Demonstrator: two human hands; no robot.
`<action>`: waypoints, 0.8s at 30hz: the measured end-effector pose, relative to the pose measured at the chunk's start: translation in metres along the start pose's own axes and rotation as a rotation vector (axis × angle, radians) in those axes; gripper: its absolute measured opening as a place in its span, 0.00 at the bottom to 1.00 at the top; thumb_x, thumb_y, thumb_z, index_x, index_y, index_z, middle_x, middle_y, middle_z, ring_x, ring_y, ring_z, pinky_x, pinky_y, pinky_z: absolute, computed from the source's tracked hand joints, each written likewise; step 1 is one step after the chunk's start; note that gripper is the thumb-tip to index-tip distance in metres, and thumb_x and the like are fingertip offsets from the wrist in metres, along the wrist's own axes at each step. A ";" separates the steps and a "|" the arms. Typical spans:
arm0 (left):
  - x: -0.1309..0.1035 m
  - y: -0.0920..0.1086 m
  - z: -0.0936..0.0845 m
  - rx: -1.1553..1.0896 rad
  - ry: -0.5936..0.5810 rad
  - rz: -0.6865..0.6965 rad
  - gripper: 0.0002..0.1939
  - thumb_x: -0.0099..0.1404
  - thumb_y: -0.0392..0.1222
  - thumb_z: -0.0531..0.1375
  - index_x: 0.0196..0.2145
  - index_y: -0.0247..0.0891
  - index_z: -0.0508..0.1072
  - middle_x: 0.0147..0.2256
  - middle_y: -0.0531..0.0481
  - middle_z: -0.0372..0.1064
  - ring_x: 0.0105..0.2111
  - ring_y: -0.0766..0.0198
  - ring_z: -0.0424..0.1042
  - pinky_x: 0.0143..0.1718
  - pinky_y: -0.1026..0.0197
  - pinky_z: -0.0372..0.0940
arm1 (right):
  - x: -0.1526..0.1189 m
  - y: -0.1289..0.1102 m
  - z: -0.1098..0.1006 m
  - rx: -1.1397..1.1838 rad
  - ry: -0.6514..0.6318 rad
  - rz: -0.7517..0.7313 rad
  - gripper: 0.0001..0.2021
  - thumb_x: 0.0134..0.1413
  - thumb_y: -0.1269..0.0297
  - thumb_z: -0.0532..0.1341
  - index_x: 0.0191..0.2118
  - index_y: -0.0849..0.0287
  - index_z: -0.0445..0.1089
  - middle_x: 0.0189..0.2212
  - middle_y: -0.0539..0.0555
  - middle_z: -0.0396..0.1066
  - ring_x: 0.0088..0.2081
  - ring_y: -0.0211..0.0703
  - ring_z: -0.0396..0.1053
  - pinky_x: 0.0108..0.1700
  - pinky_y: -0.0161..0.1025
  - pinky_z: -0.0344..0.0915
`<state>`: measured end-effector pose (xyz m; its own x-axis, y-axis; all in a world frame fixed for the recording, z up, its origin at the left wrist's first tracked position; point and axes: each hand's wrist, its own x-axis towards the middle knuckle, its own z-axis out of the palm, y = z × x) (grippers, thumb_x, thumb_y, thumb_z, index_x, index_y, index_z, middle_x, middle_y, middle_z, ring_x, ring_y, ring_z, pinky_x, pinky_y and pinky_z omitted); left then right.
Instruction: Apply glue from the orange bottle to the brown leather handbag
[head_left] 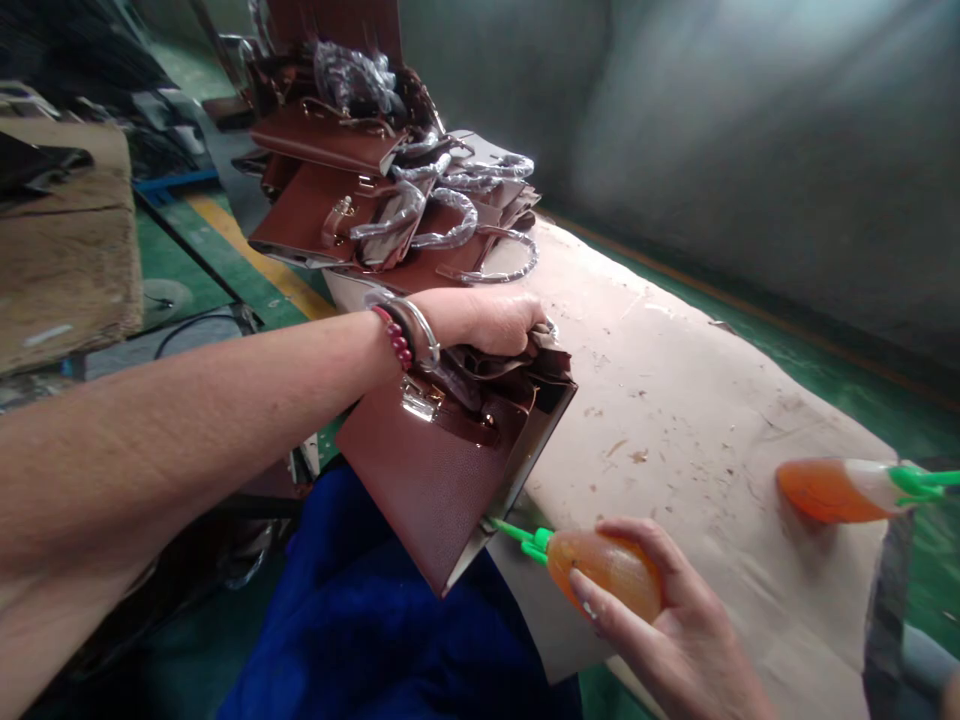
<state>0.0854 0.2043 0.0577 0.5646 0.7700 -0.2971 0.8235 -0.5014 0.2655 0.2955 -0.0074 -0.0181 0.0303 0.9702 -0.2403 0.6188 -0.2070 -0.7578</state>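
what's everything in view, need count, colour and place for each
flat papery worktop: one, beige, centre to right
boxy leatherlike handbag: one, brown, front centre
held rounded squeeze bottle: one, orange, green nozzle, tip at the handbag's side
second rounded squeeze bottle: one, orange, green nozzle, worktop's right end
piled leatherlike handbags, handles wrapped in clear plastic: several, brown, worktop's far end
worn flat bench: one, tan, left edge
blurred clutter: count unclear, dark, upper left
floor: one, green, yellow stripe, around the worktop
plain wall: one, grey-green, upper right
cloth garment: one, blue, lap
bracelets: several, red beads and silver included, left wrist
left grip: one, bare, closed on the handbag's top
right grip: one, bare, around the held bottle
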 end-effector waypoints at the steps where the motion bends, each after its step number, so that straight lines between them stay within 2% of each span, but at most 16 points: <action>1: -0.005 0.001 -0.002 0.027 0.017 -0.016 0.14 0.54 0.35 0.55 0.37 0.37 0.76 0.33 0.49 0.73 0.30 0.64 0.67 0.30 0.64 0.57 | 0.000 0.000 0.000 0.000 0.016 -0.007 0.18 0.48 0.48 0.60 0.42 0.53 0.67 0.34 0.50 0.75 0.33 0.45 0.74 0.32 0.38 0.68; 6: -0.036 0.004 -0.012 0.055 0.064 -0.093 0.11 0.57 0.35 0.54 0.35 0.36 0.75 0.31 0.48 0.71 0.30 0.64 0.66 0.29 0.64 0.56 | -0.003 -0.001 -0.002 -0.020 0.042 -0.051 0.17 0.48 0.49 0.61 0.41 0.53 0.67 0.33 0.50 0.74 0.33 0.45 0.74 0.32 0.37 0.68; 10: -0.059 -0.002 -0.018 0.000 0.066 -0.093 0.10 0.55 0.31 0.53 0.31 0.35 0.73 0.28 0.49 0.70 0.29 0.65 0.65 0.30 0.65 0.56 | -0.006 -0.003 -0.003 -0.010 0.061 -0.058 0.17 0.49 0.48 0.60 0.42 0.52 0.66 0.35 0.51 0.73 0.34 0.46 0.74 0.33 0.39 0.68; 16: -0.081 -0.002 -0.021 -0.011 0.117 -0.119 0.08 0.55 0.32 0.51 0.27 0.36 0.71 0.27 0.51 0.68 0.28 0.66 0.64 0.30 0.66 0.56 | -0.006 -0.003 -0.003 -0.099 0.109 -0.151 0.15 0.49 0.50 0.61 0.41 0.52 0.67 0.35 0.52 0.71 0.34 0.46 0.73 0.37 0.41 0.69; 20: -0.090 0.002 -0.025 -0.001 0.131 -0.136 0.10 0.55 0.31 0.51 0.28 0.36 0.71 0.27 0.52 0.68 0.29 0.68 0.63 0.31 0.67 0.55 | -0.005 0.001 -0.001 -0.169 0.068 -0.213 0.17 0.49 0.49 0.61 0.41 0.53 0.68 0.36 0.53 0.71 0.34 0.46 0.73 0.36 0.41 0.70; 24: -0.100 0.008 -0.034 0.017 0.139 -0.188 0.13 0.54 0.30 0.51 0.34 0.34 0.74 0.29 0.52 0.69 0.31 0.69 0.64 0.34 0.67 0.55 | -0.010 -0.002 -0.001 -0.104 0.110 -0.170 0.17 0.49 0.49 0.61 0.42 0.53 0.67 0.35 0.52 0.72 0.34 0.47 0.73 0.34 0.41 0.69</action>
<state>0.0333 0.1370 0.1211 0.3889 0.8970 -0.2102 0.9150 -0.3496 0.2013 0.2947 -0.0166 -0.0139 0.0007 0.9991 -0.0429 0.6994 -0.0312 -0.7140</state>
